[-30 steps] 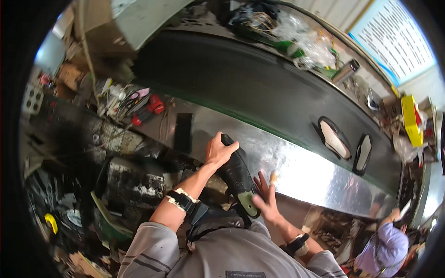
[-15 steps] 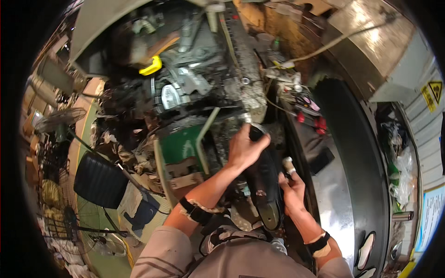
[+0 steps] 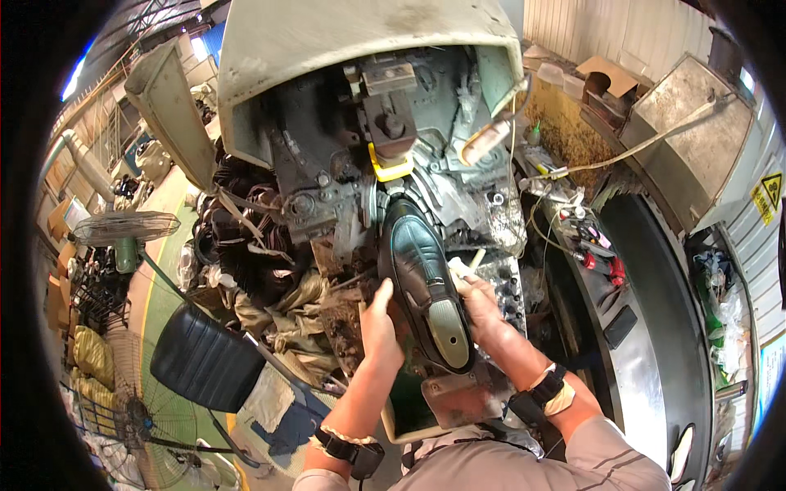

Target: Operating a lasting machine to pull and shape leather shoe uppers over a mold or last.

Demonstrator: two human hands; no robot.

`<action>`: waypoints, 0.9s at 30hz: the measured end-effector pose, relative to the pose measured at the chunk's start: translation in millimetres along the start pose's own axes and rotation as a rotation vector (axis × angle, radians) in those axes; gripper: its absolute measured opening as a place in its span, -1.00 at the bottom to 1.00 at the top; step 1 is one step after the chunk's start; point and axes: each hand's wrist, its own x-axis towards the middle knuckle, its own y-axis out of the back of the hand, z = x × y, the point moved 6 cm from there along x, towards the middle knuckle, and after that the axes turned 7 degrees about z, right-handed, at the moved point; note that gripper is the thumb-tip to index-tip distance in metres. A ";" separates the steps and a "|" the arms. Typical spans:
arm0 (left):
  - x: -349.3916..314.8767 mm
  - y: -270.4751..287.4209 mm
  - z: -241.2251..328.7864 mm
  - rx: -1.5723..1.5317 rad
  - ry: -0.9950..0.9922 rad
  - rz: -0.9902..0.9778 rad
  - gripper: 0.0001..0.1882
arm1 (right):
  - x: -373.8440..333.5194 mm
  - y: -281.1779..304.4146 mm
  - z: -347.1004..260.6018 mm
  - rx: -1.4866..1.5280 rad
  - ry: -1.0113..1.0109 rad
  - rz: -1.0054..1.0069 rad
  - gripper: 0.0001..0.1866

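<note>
A black leather slip-on shoe [image 3: 415, 260] sits on a shoe last [image 3: 447, 322], whose greyish top with a round hole shows at the heel opening. Its toe points away from me, just below the yellow part [image 3: 392, 164] of a machine. My left hand [image 3: 381, 331] is at the shoe's left side, thumb stretched out; its lower fingers are partly hidden. On the other side, my right hand [image 3: 483, 307] lies against the shoe near its heel. Its fingers are closed around a pale-ended stick-like tool [image 3: 462, 267], mostly hidden by the hand.
The machine's pale hood [image 3: 368, 37] arches over the far end. To the right runs a black conveyor belt [image 3: 655, 286] beside a metal ledge with a dark phone-like slab [image 3: 620, 326] and red-handled tools [image 3: 616, 271]. A black chair [image 3: 205, 356] and wire-cage fans [image 3: 127, 227] stand left.
The shoe has moved away from me, toe to the machine. My left hand has gone from the toe to the shoe's left side. My view has shifted, showing more of the machine.
</note>
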 end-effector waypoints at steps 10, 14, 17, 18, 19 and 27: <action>61.3 -0.9 -7.4 -0.069 0.160 0.092 -0.64 | 49.6 -24.9 7.4 0.006 -0.018 0.034 -0.69; 70.5 -8.9 -9.9 -0.138 0.150 0.150 -0.61 | 61.0 -26.6 0.3 -0.020 0.048 0.178 -0.82; 71.9 -12.3 -10.2 -0.091 0.146 0.201 -0.61 | 55.2 -33.7 -7.3 -0.071 0.036 0.160 -0.84; 73.4 -10.0 -11.9 -0.079 0.137 0.204 -0.61 | 56.7 -33.8 -6.1 -0.049 0.035 0.127 -0.83; 75.0 -8.6 -13.9 -0.066 0.127 0.207 -0.61 | 58.3 -32.8 -6.2 -0.050 0.032 0.128 -0.83; 103.3 7.8 -48.3 -0.157 -0.074 0.301 -0.70 | 72.1 -21.9 6.2 0.023 0.056 0.121 -0.63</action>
